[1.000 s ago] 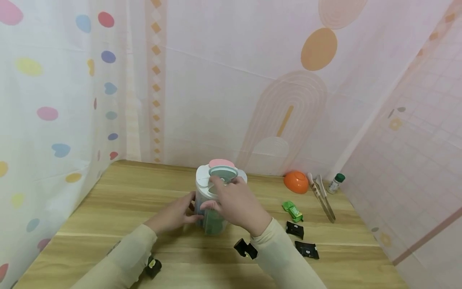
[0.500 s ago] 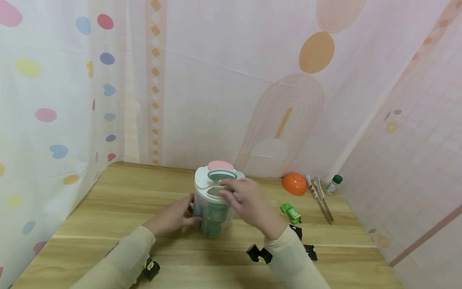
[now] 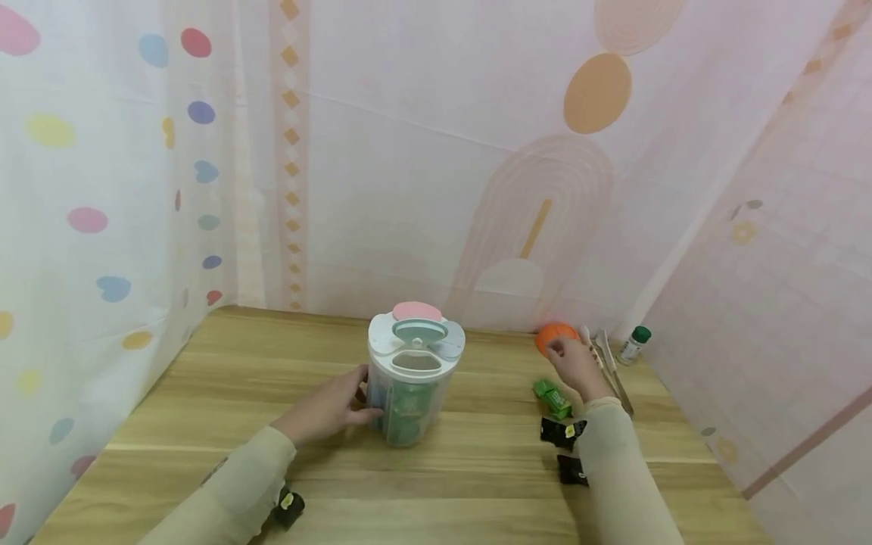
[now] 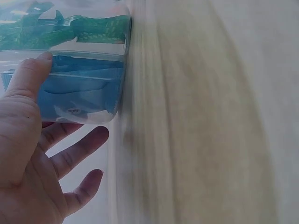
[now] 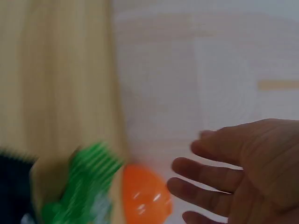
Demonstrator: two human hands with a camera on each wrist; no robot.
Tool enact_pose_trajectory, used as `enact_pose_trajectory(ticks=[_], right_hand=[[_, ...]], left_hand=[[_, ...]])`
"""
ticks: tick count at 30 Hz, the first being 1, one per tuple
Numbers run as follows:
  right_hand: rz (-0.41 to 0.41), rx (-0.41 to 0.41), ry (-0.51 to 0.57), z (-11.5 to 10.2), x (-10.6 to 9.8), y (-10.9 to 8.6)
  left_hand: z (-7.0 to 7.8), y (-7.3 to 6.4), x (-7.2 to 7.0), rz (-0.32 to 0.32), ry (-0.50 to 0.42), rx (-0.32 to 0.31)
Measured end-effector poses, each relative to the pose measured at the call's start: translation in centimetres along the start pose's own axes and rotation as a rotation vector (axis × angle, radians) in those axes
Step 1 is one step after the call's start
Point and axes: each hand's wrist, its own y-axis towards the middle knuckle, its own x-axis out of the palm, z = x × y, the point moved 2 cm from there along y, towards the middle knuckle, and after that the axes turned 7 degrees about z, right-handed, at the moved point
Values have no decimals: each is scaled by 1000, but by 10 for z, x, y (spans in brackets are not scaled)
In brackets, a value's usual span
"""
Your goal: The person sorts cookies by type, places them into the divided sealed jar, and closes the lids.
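A clear, divided storage canister (image 3: 409, 405) stands upright on the table, with green packets (image 4: 100, 29) and blue packets (image 4: 77, 91) in separate compartments. Its white lid has a pink flap and a raised green flap (image 3: 417, 331), which leaves the front opening uncovered. My left hand (image 3: 330, 409) grips the canister's left side, thumb on the near wall and some fingers behind it; two fingers stick out free. My right hand (image 3: 575, 367) is in the air near the upside-down orange bowl (image 3: 553, 333), holding nothing, its fingers loosely bent in the right wrist view.
Green-wrapped packets (image 3: 553, 399) lie right of the canister, with black packets (image 3: 555, 431) in front of them, partly behind the right sleeve. Tongs (image 3: 621, 390) and a small green-capped bottle (image 3: 633, 346) are at the far right. Patterned curtains (image 3: 409, 189) border the table's back and sides.
My right hand has left the canister's lid and moved right to near the orange bowl. The green flap stays raised, and my left hand keeps its grip on the canister.
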Motion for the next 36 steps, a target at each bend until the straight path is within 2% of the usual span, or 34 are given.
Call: enact_pose_trajectory(ticks=[4, 8, 11, 14, 19, 22, 28, 31, 36], right_hand=[[-223, 89, -24, 31, 13, -10], [-327, 155, 74, 38, 19, -17], [-351, 197, 103, 38, 19, -19], [-360, 178, 53, 37, 19, -18], [-365, 154, 54, 40, 24, -17], [-365, 177, 63, 41, 26, -17], [-379, 260, -83, 42, 23, -22], [-401, 250, -139, 40, 22, -23], [-401, 207, -143, 38, 22, -24]], left_hand=[[0, 1, 1, -12, -4, 14], [0, 3, 0, -16, -21, 25], [0, 4, -1, -19, -23, 28], [0, 3, -1, -20, -9, 25], [0, 1, 0, -17, 6, 15], [-1, 0, 0, -18, 6, 9], [-2, 0, 1, -18, 21, 8], [-2, 0, 1, -16, 20, 5], [-2, -1, 1, -16, 24, -8]])
